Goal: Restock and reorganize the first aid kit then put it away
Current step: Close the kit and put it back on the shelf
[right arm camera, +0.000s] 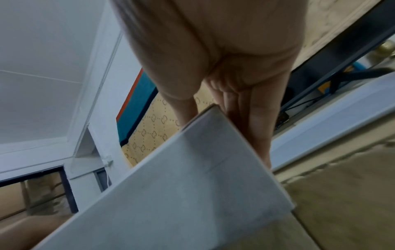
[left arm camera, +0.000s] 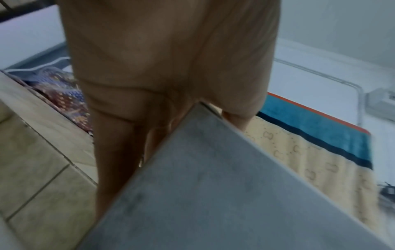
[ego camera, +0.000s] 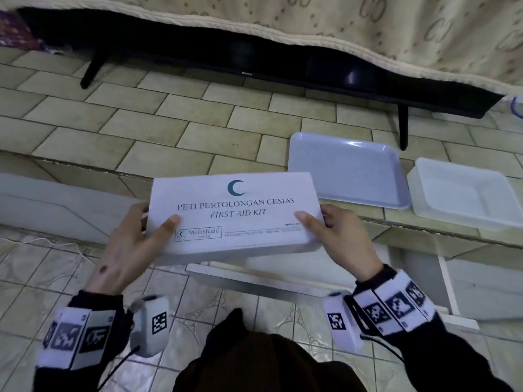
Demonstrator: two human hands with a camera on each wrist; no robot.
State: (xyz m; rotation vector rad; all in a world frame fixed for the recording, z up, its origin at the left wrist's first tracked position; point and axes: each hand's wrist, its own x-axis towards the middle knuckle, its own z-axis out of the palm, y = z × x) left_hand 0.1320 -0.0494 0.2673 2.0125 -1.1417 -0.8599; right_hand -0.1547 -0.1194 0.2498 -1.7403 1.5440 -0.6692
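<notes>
Ahead, far right on ledge: grey tray (ego camera: 348, 168), clear plastic tub (ego camera: 464, 193) just beside it; black TV (ego camera: 254, 63) under beige cloth (ego camera: 396, 26) beyond. Your left hand (ego camera: 133, 244) and right hand (ego camera: 339, 239) grip first aid kit box (ego camera: 235, 213) by its ends, thumbs on lid, fingers underneath. Box held between hands, lid closed, above tiled floor.

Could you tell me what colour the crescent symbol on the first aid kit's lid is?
Dark teal-blue crescent on the white first aid kit; head view shows it best.
</notes>
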